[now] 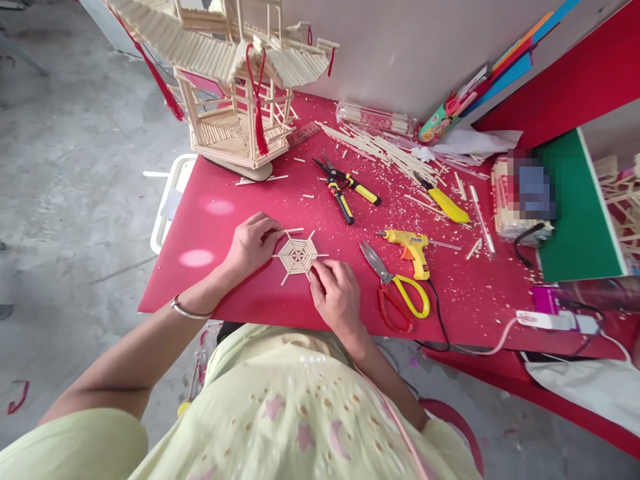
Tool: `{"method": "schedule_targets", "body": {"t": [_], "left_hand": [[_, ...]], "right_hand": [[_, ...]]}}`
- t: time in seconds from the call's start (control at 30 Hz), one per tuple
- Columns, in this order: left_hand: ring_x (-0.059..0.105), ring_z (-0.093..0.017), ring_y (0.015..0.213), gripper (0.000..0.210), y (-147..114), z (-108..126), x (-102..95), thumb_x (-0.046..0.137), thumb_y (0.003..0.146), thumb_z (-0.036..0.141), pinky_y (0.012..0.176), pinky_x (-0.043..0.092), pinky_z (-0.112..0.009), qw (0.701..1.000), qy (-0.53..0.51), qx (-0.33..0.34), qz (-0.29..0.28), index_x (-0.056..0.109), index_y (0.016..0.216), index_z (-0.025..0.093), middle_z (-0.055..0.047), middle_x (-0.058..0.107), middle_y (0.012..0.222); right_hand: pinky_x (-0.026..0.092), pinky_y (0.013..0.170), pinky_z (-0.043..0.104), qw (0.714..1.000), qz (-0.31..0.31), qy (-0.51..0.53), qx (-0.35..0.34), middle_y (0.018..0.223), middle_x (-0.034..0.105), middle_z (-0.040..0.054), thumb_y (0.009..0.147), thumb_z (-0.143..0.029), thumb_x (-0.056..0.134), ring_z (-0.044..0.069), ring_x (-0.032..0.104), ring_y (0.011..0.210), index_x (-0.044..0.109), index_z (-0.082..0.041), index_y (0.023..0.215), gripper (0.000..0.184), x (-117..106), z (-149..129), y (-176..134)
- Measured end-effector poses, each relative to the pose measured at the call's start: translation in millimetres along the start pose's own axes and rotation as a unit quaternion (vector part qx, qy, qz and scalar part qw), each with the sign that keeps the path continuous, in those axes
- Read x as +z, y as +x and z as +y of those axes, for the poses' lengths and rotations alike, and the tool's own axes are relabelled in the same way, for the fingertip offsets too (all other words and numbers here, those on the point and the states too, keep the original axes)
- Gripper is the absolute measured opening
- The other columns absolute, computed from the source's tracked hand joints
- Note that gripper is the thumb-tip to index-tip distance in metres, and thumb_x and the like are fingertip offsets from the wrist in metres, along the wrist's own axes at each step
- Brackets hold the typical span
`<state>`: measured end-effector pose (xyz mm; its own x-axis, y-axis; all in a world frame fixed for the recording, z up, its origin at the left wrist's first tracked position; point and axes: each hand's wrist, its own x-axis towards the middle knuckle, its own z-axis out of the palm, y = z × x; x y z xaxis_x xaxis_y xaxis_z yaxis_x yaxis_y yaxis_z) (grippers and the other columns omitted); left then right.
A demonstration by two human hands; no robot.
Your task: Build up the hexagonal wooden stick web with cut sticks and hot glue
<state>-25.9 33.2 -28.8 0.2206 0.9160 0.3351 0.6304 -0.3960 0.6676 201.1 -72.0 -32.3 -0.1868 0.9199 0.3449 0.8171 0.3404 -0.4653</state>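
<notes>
A small hexagonal web of thin wooden sticks (298,255) lies on the red tabletop, with spokes poking out past its rings. My left hand (254,241) is at its upper left, thumb and fingers pinched together on a short wooden stick (294,231) at the web's top edge. On the lower right, my right hand (336,293) has its fingers closed on the rim of the web. The exact fingertip contact there is partly hidden by the hand. Right of that hand lie scissors (395,283) with red and yellow handles and a yellow glue gun (411,248).
A stick-built pavilion (240,100) with red tassels stands at the back left. Pliers (343,190), a yellow utility knife (447,201) and a heap of loose sticks (385,150) lie behind the web. A power strip (555,321) sits at the right, cords trailing.
</notes>
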Motion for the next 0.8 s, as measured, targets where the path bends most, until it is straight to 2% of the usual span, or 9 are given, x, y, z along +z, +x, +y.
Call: {"method": "schedule_targets", "body": {"t": [0.17, 0.33, 0.57, 0.8], "left_hand": [[0.066, -0.019, 0.085, 0.017, -1.4, 0.5, 2.2, 0.057, 0.098, 0.025, 0.079, 0.053, -0.032, 0.999, 0.011, 0.026, -0.030, 0.070, 0.090, 0.019, -0.006, 0.071, 0.089], [0.066, -0.020, 0.086, 0.016, -0.7, 1.5, 2.9, 0.055, 0.098, 0.024, 0.080, 0.053, -0.034, 0.998, 0.015, 0.032, -0.045, 0.068, 0.089, 0.020, -0.007, 0.070, 0.090], [0.064, -0.022, 0.089, 0.016, -0.8, -0.1, 5.3, 0.054, 0.098, 0.023, 0.087, 0.052, -0.038, 0.997, 0.023, 0.047, -0.049, 0.066, 0.088, 0.021, -0.008, 0.071, 0.090], [0.063, -0.022, 0.089, 0.017, -0.9, 0.4, 5.4, 0.052, 0.100, 0.023, 0.085, 0.052, -0.038, 0.997, 0.026, 0.065, -0.046, 0.065, 0.089, 0.021, -0.008, 0.070, 0.090]], "right_hand": [[0.052, 0.094, 0.039, 1.000, -0.007, -0.011, 0.002, 0.115, 0.068, 0.0105, 0.102, -0.026, 0.060, 0.024, 0.060, 0.104, 0.068, -0.023, 0.132, 0.031, 1.7, -0.6, 0.0], [0.052, 0.093, 0.040, 1.000, -0.020, -0.012, 0.007, 0.117, 0.068, 0.0110, 0.103, -0.026, 0.058, 0.024, 0.060, 0.103, 0.068, -0.024, 0.132, 0.031, 0.5, -0.5, 1.0], [0.052, 0.092, 0.040, 1.000, -0.022, -0.007, 0.008, 0.118, 0.068, 0.0110, 0.103, -0.025, 0.057, 0.024, 0.060, 0.102, 0.068, -0.025, 0.132, 0.032, 1.2, 0.4, 0.9], [0.052, 0.093, 0.040, 1.000, -0.017, -0.005, 0.004, 0.117, 0.067, 0.0109, 0.103, -0.025, 0.057, 0.024, 0.059, 0.103, 0.068, -0.024, 0.132, 0.031, -0.1, 0.3, 2.0]]}}
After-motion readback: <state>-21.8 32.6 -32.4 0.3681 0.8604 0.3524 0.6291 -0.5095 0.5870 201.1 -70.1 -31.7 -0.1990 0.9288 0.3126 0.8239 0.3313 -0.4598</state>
